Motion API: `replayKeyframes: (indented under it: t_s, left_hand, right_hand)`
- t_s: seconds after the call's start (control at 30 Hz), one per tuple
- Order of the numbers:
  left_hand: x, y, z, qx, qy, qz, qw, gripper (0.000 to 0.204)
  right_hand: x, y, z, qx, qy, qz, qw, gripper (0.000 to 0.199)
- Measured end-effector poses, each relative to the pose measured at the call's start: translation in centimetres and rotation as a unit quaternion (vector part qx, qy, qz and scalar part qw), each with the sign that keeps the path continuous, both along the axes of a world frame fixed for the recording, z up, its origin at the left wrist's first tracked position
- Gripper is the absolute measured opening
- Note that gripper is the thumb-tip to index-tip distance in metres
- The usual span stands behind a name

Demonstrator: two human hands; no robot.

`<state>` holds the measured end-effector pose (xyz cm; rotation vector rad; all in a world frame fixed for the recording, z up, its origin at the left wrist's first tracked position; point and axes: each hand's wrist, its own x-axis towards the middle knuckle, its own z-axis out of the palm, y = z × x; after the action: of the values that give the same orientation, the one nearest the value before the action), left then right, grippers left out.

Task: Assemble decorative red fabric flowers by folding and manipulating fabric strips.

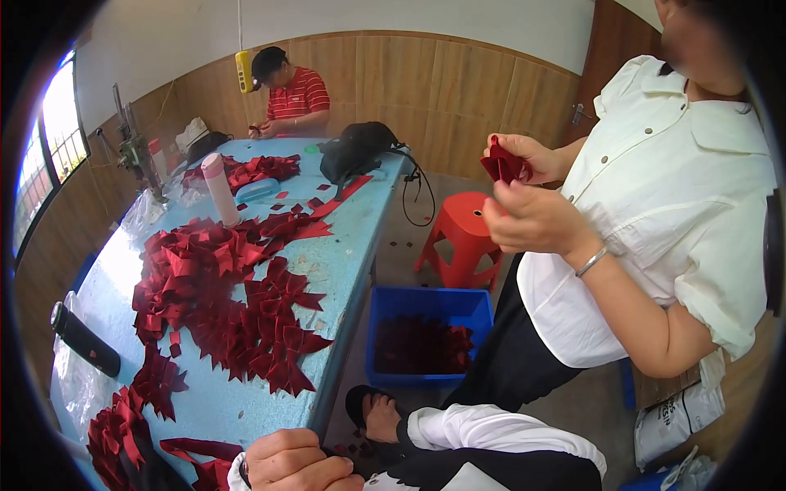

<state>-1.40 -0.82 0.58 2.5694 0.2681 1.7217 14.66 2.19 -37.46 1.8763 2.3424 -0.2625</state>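
My left hand (299, 461) is at the lower edge, knuckles up and fingers curled; whatever it holds, if anything, is hidden beneath. Beside its wrist a dark red folded ribbon piece (205, 466) lies at the near end of the table. To the right of that hand, bare skin (381, 419) shows between a black cuff on white cloth (491, 430) and a rounded black thing (357, 403); I cannot tell whether it is my right hand. A large heap of dark red ribbon bows (213, 286) covers the middle of the blue table (327, 270).
A person in white (647, 204) stands at right, both hands on a red ribbon piece (508, 164). Below are a red stool (467, 221) and a blue bin (430, 299) holding bows. Bottles (219, 188) and a hand press (139, 155) stand leftward; another person (296, 102) works beyond.
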Motion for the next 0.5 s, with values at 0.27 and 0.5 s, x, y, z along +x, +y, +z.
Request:
replayKeyframes:
  t_s: [0.27,0.5]
  left_hand:
    - [0.1,0.0,-0.1,0.009,0.000,-0.002,1.000,0.025]
    - [-0.2,-0.3,0.0,0.010,-0.003,0.000,1.000,0.026]
  right_hand:
    - [-0.3,0.0,-0.7,0.009,-0.006,0.005,1.000,0.087]
    - [-0.5,-0.4,-0.5,0.020,-0.013,0.010,1.000,0.085]
